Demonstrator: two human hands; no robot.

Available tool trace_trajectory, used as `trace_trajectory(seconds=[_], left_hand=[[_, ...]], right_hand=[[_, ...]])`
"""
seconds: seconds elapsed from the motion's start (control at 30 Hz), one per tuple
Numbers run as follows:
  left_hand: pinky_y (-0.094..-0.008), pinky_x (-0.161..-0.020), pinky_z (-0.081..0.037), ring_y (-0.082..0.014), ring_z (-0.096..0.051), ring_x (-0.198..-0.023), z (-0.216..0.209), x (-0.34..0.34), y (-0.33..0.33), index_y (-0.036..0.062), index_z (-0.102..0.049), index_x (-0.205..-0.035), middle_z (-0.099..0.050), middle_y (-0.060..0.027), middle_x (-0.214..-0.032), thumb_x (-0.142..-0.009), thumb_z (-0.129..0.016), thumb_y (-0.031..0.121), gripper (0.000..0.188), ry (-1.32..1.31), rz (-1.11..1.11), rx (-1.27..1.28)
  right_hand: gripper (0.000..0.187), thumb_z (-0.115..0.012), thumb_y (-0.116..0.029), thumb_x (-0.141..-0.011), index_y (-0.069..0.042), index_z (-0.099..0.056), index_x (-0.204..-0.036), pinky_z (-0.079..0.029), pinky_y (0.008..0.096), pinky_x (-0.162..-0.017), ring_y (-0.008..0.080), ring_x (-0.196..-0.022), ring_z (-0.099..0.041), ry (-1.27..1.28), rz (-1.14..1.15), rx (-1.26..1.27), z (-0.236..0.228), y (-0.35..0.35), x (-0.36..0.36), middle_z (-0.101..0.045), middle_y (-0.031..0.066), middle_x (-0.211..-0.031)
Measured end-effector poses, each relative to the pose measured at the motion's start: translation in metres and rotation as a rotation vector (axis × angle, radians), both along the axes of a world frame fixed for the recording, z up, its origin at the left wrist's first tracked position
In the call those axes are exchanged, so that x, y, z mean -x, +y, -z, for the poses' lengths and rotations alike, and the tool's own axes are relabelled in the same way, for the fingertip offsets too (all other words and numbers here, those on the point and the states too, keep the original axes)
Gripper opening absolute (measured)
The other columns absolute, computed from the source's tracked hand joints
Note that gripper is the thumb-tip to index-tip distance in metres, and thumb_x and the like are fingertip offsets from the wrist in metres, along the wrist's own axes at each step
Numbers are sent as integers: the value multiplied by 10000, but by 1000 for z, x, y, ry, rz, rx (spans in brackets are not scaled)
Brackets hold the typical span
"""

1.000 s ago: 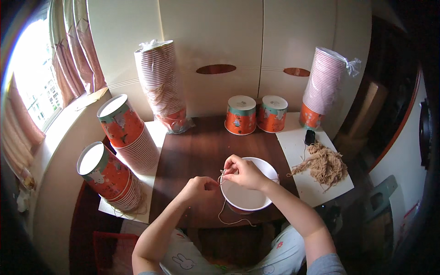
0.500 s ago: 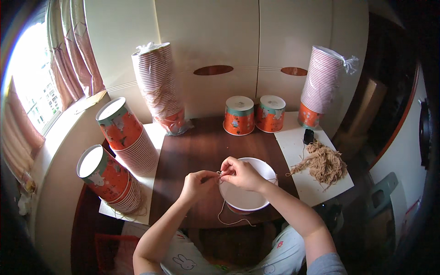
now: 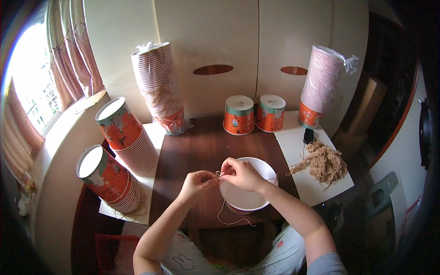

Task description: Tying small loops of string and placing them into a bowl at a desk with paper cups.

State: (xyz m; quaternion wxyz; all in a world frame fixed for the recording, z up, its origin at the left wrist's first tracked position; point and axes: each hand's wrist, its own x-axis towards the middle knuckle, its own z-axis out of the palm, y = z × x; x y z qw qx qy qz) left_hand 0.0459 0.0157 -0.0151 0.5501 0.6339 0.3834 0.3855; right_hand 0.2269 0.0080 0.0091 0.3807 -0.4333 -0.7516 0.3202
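Observation:
A paper bucket (image 3: 246,201), white inside, stands upright with its mouth up on the dark brown table. At its left rim my left hand (image 3: 198,184) pinches a piece of thin beige string. My right hand (image 3: 240,174) pinches the same string (image 3: 221,211) just above the rim, its fingertips meeting those of the left. A small loop sticks up between the fingers; whether it is knotted is too small to tell. One loose end of the string hangs down the bucket's left side and trails onto the table's front edge.
Stacks of orange paper buckets stand at left (image 3: 130,142), near left (image 3: 110,183), and, bagged, at back left (image 3: 156,87) and back right (image 3: 318,82). Two upturned buckets (image 3: 239,114) sit at the back. A tangled beige string pile (image 3: 326,165) lies right, beside a small black object (image 3: 308,136).
My fingertips have shifted slightly at the string, and a small loop shows more plainly above them. The bucket and everything around it have stayed put.

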Motion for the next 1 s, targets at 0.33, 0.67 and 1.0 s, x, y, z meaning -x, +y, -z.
trace_trajectory(seconds=[0.33,0.67,1.0], left_hand=[[-182,-691,-409,-57,-507,-787,-20,7,-8,7,-559,-954,-569,0,-855,-852,-537,181,203,-72,123,385],[-154,-557,-347,-12,-431,-641,-13,8,-4,55,-579,-942,-549,48,-801,-834,-562,192,175,-178,147,495],[-146,-526,-362,-24,-454,-609,-22,2,-6,35,-578,-909,-543,26,-736,-842,-532,149,140,-316,151,559]], right_hand=[[66,-587,-65,-782,-30,-535,-803,-468,240,-661,97,-725,-575,153,-130,130,-7,-2,-4,-597,42,-763],[68,-603,-33,-711,-54,-587,-774,-423,248,-551,132,-637,-531,-51,-114,-245,-17,-12,-4,-533,43,-760],[98,-669,-63,-676,-44,-609,-752,-457,295,-529,197,-633,-577,-110,-88,-580,-10,-10,-1,-584,71,-718]])
